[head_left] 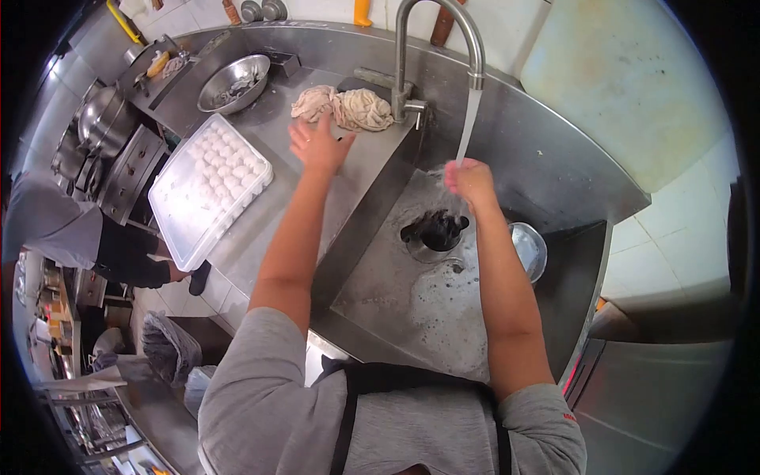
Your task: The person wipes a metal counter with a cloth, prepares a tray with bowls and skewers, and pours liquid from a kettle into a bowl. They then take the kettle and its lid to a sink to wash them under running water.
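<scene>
Over the steel counter, my left hand (pixel 320 145) has its fingers spread, right by a crumpled beige cloth (pixel 361 109); nothing is held in it. My right hand (pixel 470 180) is in the stream of water (pixel 469 127) running from the tall curved faucet (pixel 477 59). Its fingers are bent together, and I cannot make out anything inside them. Below it in the sink (pixel 380 273), a dark object (pixel 437 231) sits in a metal container. A round metal bowl (pixel 528 252) lies partly behind my right forearm.
On the left counter stand a plastic tray of round white pieces (pixel 226 166) and a steel bowl (pixel 234 83). Another person (pixel 59 222) stands at the far left beside pots (pixel 111 119). A large pale board (pixel 633 87) leans behind the sink at the right.
</scene>
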`<state>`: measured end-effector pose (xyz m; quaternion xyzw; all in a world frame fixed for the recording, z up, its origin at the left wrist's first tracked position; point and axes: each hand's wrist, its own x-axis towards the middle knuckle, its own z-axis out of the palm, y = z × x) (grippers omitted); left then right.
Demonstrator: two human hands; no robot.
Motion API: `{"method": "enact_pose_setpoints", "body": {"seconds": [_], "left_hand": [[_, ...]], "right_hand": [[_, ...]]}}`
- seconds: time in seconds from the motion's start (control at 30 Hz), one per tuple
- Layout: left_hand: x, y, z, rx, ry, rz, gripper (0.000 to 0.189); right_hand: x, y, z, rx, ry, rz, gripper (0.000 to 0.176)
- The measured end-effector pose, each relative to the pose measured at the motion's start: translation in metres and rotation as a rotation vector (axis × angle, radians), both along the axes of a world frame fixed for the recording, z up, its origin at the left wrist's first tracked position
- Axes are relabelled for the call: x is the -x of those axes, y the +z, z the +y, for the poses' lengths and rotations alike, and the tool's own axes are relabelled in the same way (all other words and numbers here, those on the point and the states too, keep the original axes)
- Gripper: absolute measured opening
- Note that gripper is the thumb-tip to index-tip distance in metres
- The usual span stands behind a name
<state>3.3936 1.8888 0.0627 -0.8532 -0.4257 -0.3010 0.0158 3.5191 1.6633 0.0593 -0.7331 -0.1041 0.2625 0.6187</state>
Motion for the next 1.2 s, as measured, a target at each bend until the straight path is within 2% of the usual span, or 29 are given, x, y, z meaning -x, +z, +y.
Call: {"method": "enact_pose_setpoints", "body": {"seconds": [0.07, 0.1, 0.17, 0.23, 0.3, 0.33, 0.37, 0.47, 0.53, 0.57, 0.67, 0.7, 0.8, 0.87, 1.0, 1.03, 1.1, 1.17, 1.2], "left_hand": [[0.007, -0.012, 0.025, 0.432, -0.103, 0.167, 0.052], [0.007, -0.015, 0.023, 0.426, -0.161, 0.128, 0.051], [0.007, -0.023, 0.015, 0.412, -0.274, 0.049, 0.047], [-0.008, -0.031, -0.018, 0.484, -0.385, -0.185, 0.044], [-0.022, -0.01, -0.068, 0.979, -0.497, -0.411, 0.037], [-0.04, -0.024, -0.081, 1.228, -0.51, -0.539, 0.036], [-0.051, -0.02, -0.096, 1.647, -0.446, -0.69, 0.037], [-0.073, -0.018, -0.128, 2.296, -0.453, -1.021, 0.038], [-0.084, -0.026, -0.138, 2.27, -0.731, -0.98, 0.033], [-0.087, -0.032, -0.141, 2.249, -0.866, -0.951, 0.03], [-0.068, -0.003, -0.146, 2.232, -0.823, -0.683, 0.03], [-0.062, 0.006, -0.148, 2.253, -0.756, -0.614, 0.028], [-0.063, -0.002, -0.132, 2.274, -0.793, -0.407, 0.028], [-0.061, 0.007, -0.137, 2.168, -0.773, -0.496, 0.028], [-0.06, 0.026, -0.149, 1.868, -0.631, -0.657, 0.03], [-0.063, 0.024, -0.15, 1.787, -0.604, -0.706, 0.03], [-0.071, 0.021, -0.147, 1.511, -0.755, -0.73, 0.032], [-0.086, 0.007, -0.142, 1.2, -0.864, -0.718, 0.039], [-0.088, 0.006, -0.14, 1.102, -0.892, -0.544, 0.038]], "right_hand": [[-0.002, -0.001, -0.001, 0.085, 0.025, -0.124, 0.018], [-0.001, 0.001, -0.002, 0.129, 0.04, -0.186, 0.019], [0.001, 0.009, -0.004, 0.076, 0.125, -0.128, 0.02], [0.007, 0.025, -0.005, -0.064, 0.149, -0.063, 0.021], [0.017, 0.037, -0.001, -0.283, 0.105, 0.01, 0.022], [0.017, 0.035, 0.002, -0.245, 0.102, -0.155, 0.022], [0.014, 0.031, 0.005, -0.204, 0.098, -0.321, 0.023], [0.011, 0.011, 0.008, -0.014, -0.026, -0.804, 0.028], [0.009, -0.006, 0.008, 0.119, -0.133, -1.138, 0.03], [0.01, -0.009, 0.002, 0.052, -0.185, -1.116, 0.028], [0.009, -0.009, -0.013, -0.356, -0.142, -0.452, 0.026], [0.014, 0.0, -0.018, -0.415, -0.121, -0.309, 0.025], [0.018, 0.001, -0.012, -0.614, -0.176, 0.025, 0.025], [0.015, 0.0, -0.006, -0.588, -0.207, 0.012, 0.029], [0.0, -0.014, 0.005, -0.651, -0.252, -0.032, 0.043], [0.001, -0.022, 0.004, -0.669, -0.311, 0.075, 0.047], [0.011, -0.045, -0.013, -0.61, -0.234, 0.404, 0.044], [0.026, -0.097, -0.035, -0.399, 0.159, 0.672, 0.043], [0.041, -0.108, -0.036, -0.222, 0.175, 0.815, 0.046]]}}
